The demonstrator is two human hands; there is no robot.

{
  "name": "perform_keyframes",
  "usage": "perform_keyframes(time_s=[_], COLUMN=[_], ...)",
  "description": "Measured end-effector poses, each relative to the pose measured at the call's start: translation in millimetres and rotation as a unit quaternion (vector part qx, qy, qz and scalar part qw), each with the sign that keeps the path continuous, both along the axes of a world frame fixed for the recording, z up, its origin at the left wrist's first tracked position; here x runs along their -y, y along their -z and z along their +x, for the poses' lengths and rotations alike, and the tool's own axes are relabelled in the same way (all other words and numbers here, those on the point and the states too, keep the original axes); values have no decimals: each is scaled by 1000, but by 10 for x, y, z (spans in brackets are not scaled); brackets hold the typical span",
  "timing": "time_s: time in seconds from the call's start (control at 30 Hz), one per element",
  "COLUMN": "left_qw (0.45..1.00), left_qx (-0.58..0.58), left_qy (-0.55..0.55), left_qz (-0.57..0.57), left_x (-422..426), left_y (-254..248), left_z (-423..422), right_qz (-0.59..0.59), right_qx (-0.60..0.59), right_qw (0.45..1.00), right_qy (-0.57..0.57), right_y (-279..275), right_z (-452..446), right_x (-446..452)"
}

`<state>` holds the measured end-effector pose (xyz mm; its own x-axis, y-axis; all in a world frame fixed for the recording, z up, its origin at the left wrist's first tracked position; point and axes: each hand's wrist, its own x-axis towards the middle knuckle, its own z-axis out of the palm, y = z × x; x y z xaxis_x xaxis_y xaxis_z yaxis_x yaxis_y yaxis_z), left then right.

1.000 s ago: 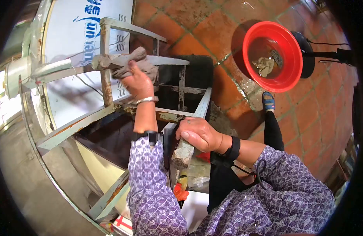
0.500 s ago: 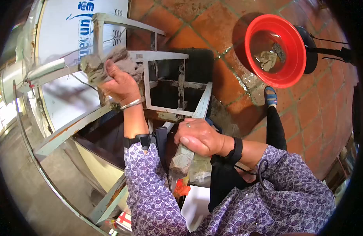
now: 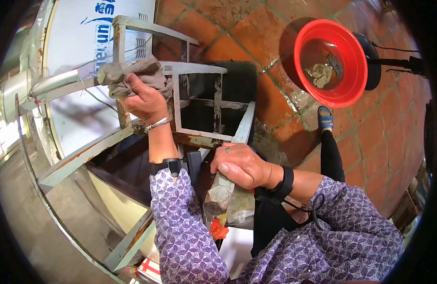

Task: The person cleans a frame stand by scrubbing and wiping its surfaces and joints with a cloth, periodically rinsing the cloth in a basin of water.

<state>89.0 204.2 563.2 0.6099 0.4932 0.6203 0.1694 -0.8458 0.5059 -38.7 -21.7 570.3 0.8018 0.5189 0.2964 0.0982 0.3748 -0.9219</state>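
The grey-brown cloth (image 3: 160, 80) is bunched in my left hand (image 3: 147, 102), up on the pale wooden frame (image 3: 199, 69). It wraps around one leg (image 3: 108, 73), whose blunt end pokes out past the folds. My left fingers are clamped on the cloth, with the thumb pressed over its top.

My right hand (image 3: 241, 163) is closed over another leg (image 3: 243, 128), nearer to me, its thumb lying across the wood close to the rough, worn end. The frame's paint is flaking, with brown patches showing on several bars.

I have a bracelet (image 3: 158, 124) and a black band (image 3: 168, 165) on my left wrist, another black band (image 3: 285, 183) on my right, and a ring (image 3: 227, 150) on my right hand.

Behind the frame stands a white panel (image 3: 76, 57) with blue lettering. To the right, well apart from the cloth, a red basin (image 3: 336, 98) sits on the reddish tiled floor (image 3: 247, 35), with water, a crumpled tan rag (image 3: 320, 75) and something dark grey inside. A foot in a blue slipper (image 3: 325, 117) is just beside it.
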Motion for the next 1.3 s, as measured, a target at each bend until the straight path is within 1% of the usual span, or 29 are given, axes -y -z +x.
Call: perform_keyframes(time_s=[0.03,0.07,0.1,0.13,0.17,0.2,0.27,0.3,0.33,0.4,0.43,0.5,0.53,0.6,0.67,0.73,0.77,0.8,0.87,0.9,0.93,1.0,1.03,1.07,1.13,1.17,1.23,1.27,1.3], left_qw=[992,992,993,990,991,992,980,976,978,978,978,994,994,992,993,997,997,997,983,977,977,932,930,914,861,859,889,890,927], left_qx=[-94,-97,-115,-128,-106,-99,-145,-122,-36,8,7,38,36,-18,-34,6,-34,-35,-172,-188,-186,-353,-341,-291,-348,-351,-331,-327,-282], left_qy=[16,16,23,31,81,83,65,26,100,114,114,86,84,99,87,21,63,64,54,56,60,32,68,139,210,210,224,224,194], left_qz=[-85,-84,-19,47,-6,-11,-122,-178,-179,-177,-176,-58,-58,-74,-76,69,-9,-14,47,79,82,83,117,248,306,308,224,223,150], left_x=[147,142,66,139,184,194,149,114,100,387,366,325,318,275,159,233,235,212,91,66,88,152,157,168,273,281,303,302,282], left_y=[-131,43,310,319,289,249,142,92,-36,-283,-228,-49,-19,-24,214,419,413,427,371,345,283,185,229,266,112,85,70,102,153], left_z=[-60,-84,-118,-96,-115,-105,-149,-111,-72,-53,-24,44,28,13,8,-10,-39,-70,-150,-192,-241,-375,-510,-670,-994,-1008,-976,-897,-773], right_qz=[-1,0,-1,-3,-8,-13,1,5,3,13,-9,-5,1,6,13,16,10,5,-18,-6,-4,-12,-11,-10,-7,-6,-3,-2,6], right_qx=[0,-3,0,7,2,9,-4,-1,-3,4,15,18,23,8,1,-8,-4,-6,15,0,2,-13,-12,-12,-11,-9,-2,2,-3], right_qw=[1000,1000,1000,1000,1000,1000,1000,1000,1000,1000,1000,1000,1000,1000,1000,1000,1000,1000,1000,1000,1000,1000,1000,1000,1000,1000,1000,1000,1000], right_qy=[-1,0,-5,-9,-12,-10,-8,-8,-8,-4,-9,-8,-8,-12,-12,0,-4,-3,5,-3,1,-2,0,3,6,8,11,12,17], right_y=[5,-6,-23,-30,-35,-18,-17,-12,-1,12,-9,23,30,15,-16,11,14,23,9,-23,-31,-8,-7,-10,-9,-12,7,14,18], right_z=[14,15,19,36,33,54,16,22,26,12,39,49,34,27,21,-1,-4,-14,-15,-8,-15,-43,-47,-53,-45,-53,-49,-40,-40], right_x=[2,11,18,20,26,33,12,11,7,-11,9,-2,-1,10,-7,-8,0,18,4,20,17,5,5,1,4,4,-2,-7,-11])
